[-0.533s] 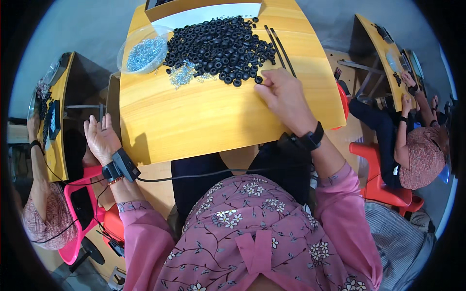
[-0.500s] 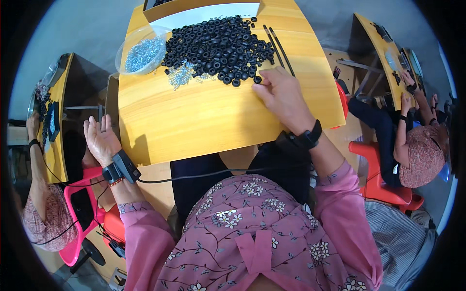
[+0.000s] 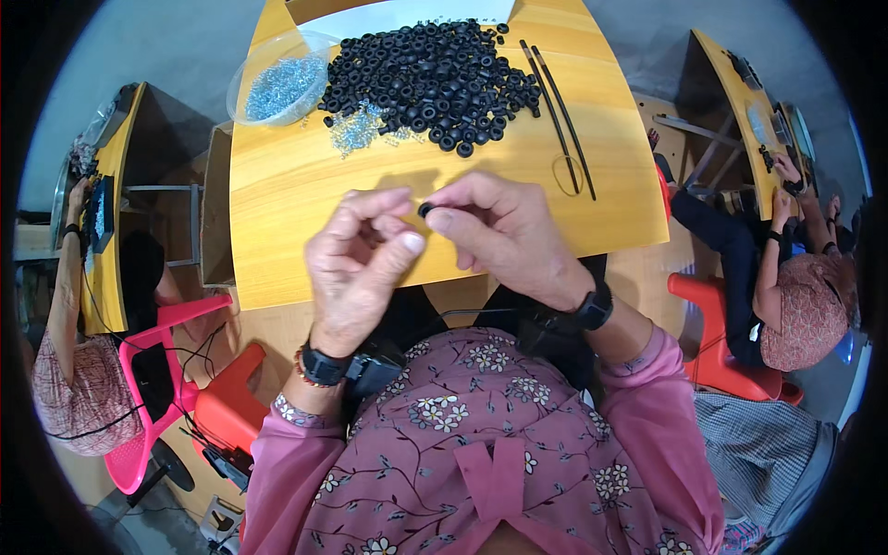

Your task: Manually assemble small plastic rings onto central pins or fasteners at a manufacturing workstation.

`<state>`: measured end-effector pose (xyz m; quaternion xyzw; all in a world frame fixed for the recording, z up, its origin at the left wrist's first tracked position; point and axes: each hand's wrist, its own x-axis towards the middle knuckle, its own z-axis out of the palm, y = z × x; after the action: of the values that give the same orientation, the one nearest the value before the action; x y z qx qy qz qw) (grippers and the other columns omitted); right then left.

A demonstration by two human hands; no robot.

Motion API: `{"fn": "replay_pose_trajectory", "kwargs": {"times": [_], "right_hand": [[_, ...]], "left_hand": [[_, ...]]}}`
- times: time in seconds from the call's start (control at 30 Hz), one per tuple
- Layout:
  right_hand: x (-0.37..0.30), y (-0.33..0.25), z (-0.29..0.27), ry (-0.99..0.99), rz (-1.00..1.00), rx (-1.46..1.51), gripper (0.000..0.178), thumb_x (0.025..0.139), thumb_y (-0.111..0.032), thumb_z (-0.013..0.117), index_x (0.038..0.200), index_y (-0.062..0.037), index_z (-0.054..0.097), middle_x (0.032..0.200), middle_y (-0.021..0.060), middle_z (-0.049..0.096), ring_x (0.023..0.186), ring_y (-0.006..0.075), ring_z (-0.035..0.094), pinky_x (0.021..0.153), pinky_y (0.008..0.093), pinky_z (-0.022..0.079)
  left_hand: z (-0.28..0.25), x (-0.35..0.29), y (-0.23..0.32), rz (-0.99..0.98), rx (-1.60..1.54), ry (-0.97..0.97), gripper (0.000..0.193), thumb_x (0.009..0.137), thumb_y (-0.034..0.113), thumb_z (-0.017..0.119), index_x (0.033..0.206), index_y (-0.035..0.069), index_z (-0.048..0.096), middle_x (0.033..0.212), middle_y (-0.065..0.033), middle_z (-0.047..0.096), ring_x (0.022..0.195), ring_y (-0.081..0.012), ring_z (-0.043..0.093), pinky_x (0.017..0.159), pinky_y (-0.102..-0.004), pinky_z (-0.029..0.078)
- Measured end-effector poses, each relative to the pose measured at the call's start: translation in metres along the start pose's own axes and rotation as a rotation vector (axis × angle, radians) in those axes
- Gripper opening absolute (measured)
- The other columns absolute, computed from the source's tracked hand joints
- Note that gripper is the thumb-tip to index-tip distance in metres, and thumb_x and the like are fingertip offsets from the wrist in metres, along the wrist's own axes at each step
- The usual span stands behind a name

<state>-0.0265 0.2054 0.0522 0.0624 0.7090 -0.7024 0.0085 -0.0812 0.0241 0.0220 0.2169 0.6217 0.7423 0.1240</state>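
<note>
My right hand [image 3: 507, 231] pinches a small black rubber piece [image 3: 425, 210] between thumb and forefinger, above the near part of the yellow wooden table [image 3: 277, 227]. Close by on the left is my left hand [image 3: 356, 259], its fingers loosely bent, thumb and forefinger apart, with nothing visible between them. Beyond both hands spreads a large pile of black rubber pieces [image 3: 416, 83], round, several showing a hole. Against its near left side lies a little heap of small, shiny, clear pieces [image 3: 356, 128]. A clear round tub [image 3: 239, 106] holds many bluish ones [image 3: 285, 88].
Two thin black rods [image 3: 569, 120] lie right of the pile, with a thin loop [image 3: 566, 176] at their near ends. A box with a white flap [image 3: 407, 16] stands at the far edge. Other people sit at tables left and right. Red stools [image 3: 231, 398] flank me.
My right hand has drawn back from the pile's edge, bringing the black rubber piece nearer. My left hand has come from beside the table to meet it.
</note>
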Motion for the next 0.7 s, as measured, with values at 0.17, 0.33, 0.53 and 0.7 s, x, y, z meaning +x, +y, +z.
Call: {"fn": "replay_pose_trajectory", "kwargs": {"times": [0.17,0.33,0.53,0.7], "right_hand": [[-0.001,0.008,0.003,-0.111,0.073,0.132,0.022,0.096,-0.017,0.062,0.098,0.0038,0.066,0.073,0.0044,0.064,0.054,0.0067,0.06,0.049,0.0204,0.047],[0.006,0.011,-0.005,-0.086,-0.047,-0.133,0.02,0.095,-0.016,0.061,0.098,0.0033,0.066,0.071,0.0073,0.063,0.054,0.0132,0.062,0.049,0.0268,0.049],[0.051,0.012,-0.017,0.124,-0.518,-0.933,0.023,0.089,-0.012,0.063,0.11,-0.0023,0.065,0.084,0.0151,0.064,0.073,0.0318,0.064,0.065,0.0387,0.051],[0.07,0.029,-0.016,0.03,-0.503,-1.146,0.022,0.089,-0.013,0.061,0.109,-0.0046,0.065,0.08,0.0128,0.067,0.072,0.0319,0.066,0.062,0.0421,0.053]], "left_hand": [[0.011,-0.003,-0.009,-0.048,-0.085,-0.013,0.021,0.086,-0.001,0.072,0.104,-0.002,0.064,0.091,0.0002,0.057,0.079,-0.0057,0.052,0.076,-0.0208,0.045],[0.007,-0.006,-0.027,0.014,-0.006,0.097,0.016,0.087,-0.002,0.07,0.101,0.0,0.062,0.089,0.0003,0.06,0.077,-0.0048,0.051,0.074,-0.0206,0.044],[0.009,-0.007,-0.025,-0.087,-0.062,0.196,0.017,0.088,-0.002,0.067,0.1,0.001,0.056,0.09,-0.0022,0.062,0.077,-0.0074,0.058,0.072,-0.0234,0.051],[0.007,-0.01,-0.028,-0.079,-0.06,0.155,0.017,0.089,0.0,0.066,0.101,0.002,0.054,0.092,-0.0061,0.061,0.078,-0.0123,0.063,0.071,-0.0278,0.055]]}}
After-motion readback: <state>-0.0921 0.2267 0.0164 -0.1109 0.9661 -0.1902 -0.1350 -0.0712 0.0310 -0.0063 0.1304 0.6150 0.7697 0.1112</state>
